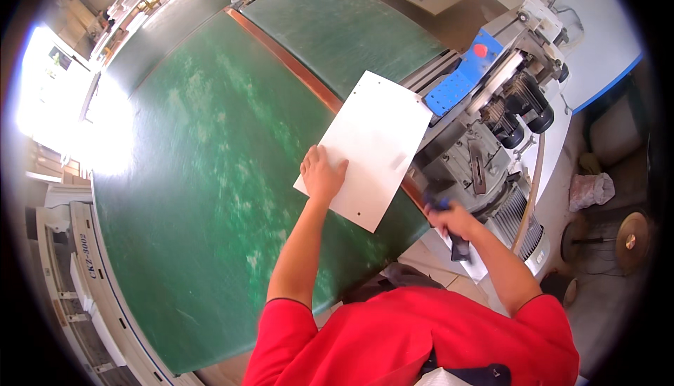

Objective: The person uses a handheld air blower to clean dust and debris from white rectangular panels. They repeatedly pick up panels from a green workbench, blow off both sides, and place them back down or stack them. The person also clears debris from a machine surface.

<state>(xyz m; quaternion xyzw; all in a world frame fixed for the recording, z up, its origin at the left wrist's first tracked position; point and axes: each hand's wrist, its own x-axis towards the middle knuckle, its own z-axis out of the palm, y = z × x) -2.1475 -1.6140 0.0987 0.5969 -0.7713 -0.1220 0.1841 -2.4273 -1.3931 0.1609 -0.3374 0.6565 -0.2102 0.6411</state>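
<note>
A white rectangular panel (375, 136) with several small dark holes near its edges lies on the green table, slanting across a brown-orange strip. My left hand (323, 174) rests flat on the panel's left side, fingers spread and thumb apart. Off the panel's lower right corner, my right hand (455, 219) is closed around a black hand tool (460, 247) with a blue part at its upper end. Motion blurs the tool, so its exact kind cannot be made out. The tool is apart from the panel.
The worn green table (189, 196) spreads to the left and far side. Close on the right stands a machine with a blue perforated guard (463, 77), a red button and dark motors (526, 101). A fan-like round object (632, 240) and a plastic bag (591, 191) are on the floor at right.
</note>
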